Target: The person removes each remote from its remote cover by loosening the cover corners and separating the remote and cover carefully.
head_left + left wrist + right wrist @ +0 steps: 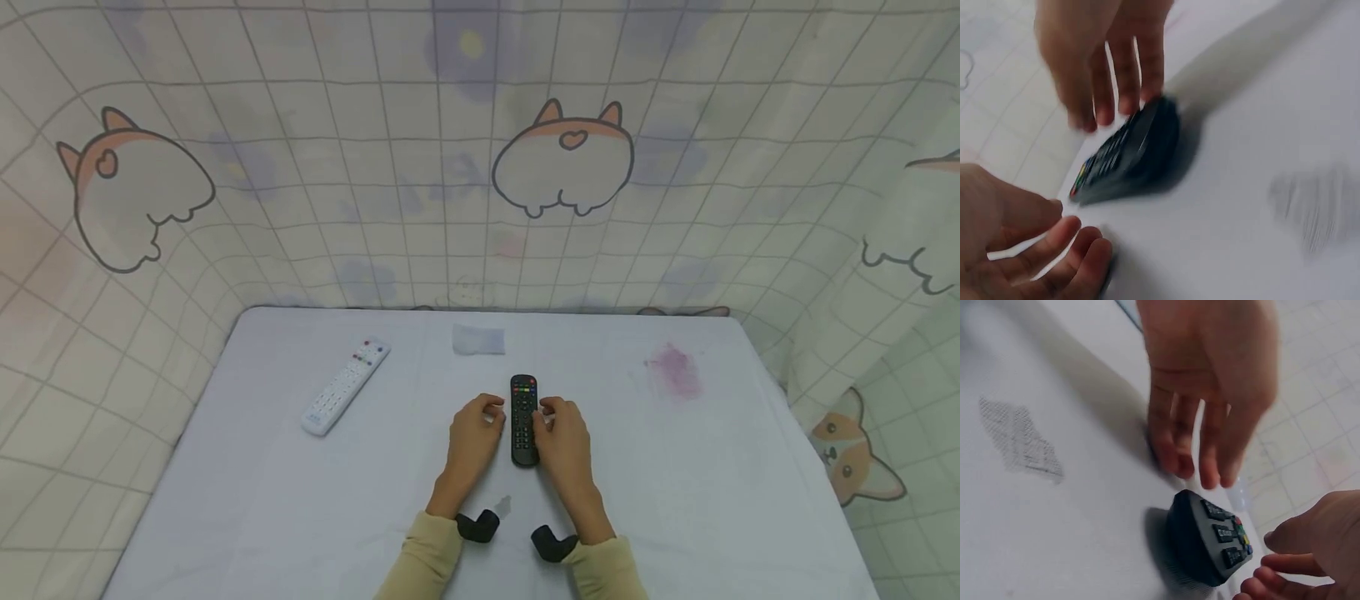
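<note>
A black remote control [524, 433] with small coloured buttons lies face up on the white tabletop, between my two hands. My left hand [474, 437] is just left of it, apart from it, with fingers loosely bent and nothing in them. On the other side, my right hand [564, 442] is close against the remote's right edge, its fingers also loosely bent; whether they touch it I cannot tell. In the left wrist view the black remote [1132, 156] is blurred and rests below the right hand's fingertips. A white remote control [347, 387] lies slanted farther left.
The white table [720, 500] has a pale blue-grey patch [478, 340] near its back edge and a pink stain [677, 371] at right. A small grey patch [504, 505] lies between my wrists. Grid-patterned curtains [405, 183] surround the table.
</note>
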{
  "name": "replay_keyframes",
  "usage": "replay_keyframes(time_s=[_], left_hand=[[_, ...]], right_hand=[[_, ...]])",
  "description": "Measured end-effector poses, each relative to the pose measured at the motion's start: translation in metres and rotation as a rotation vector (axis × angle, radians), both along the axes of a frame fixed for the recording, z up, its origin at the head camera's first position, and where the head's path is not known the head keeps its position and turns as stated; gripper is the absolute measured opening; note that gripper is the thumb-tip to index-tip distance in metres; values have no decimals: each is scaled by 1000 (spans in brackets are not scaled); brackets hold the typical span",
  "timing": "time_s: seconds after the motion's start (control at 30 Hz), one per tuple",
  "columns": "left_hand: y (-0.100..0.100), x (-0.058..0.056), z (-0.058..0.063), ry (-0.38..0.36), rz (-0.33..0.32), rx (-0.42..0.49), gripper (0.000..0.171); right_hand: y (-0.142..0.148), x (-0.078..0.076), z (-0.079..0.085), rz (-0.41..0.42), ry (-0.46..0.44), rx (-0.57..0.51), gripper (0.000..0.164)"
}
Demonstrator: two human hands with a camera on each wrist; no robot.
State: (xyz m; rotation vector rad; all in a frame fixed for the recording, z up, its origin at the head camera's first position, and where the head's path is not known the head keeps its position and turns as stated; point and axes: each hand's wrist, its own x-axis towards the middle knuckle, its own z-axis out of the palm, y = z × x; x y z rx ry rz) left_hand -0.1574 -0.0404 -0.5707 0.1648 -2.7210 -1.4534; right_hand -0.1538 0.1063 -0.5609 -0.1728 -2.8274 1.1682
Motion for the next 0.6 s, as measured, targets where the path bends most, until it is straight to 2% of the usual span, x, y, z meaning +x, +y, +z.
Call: replay_keyframes(time_s=[0.13, 0.3, 0.37, 0.5, 0.6], left_hand=[[-24, 2, 4, 34, -6, -20, 18], [-55, 4, 8, 57, 14, -62, 20], [-68, 3, 9, 79, 29, -98, 20], [-96, 5, 12, 106, 60, -206, 23], [-117, 6, 18, 94, 79, -272, 26]], right_hand=[[-5, -3, 7, 24, 60, -69, 26], [-18, -7, 14, 115, 130, -274, 25], [-24, -9, 14, 155, 121, -362, 26], [-43, -14, 13, 230, 42, -516, 30], [-61, -18, 10, 291, -26, -620, 33]])
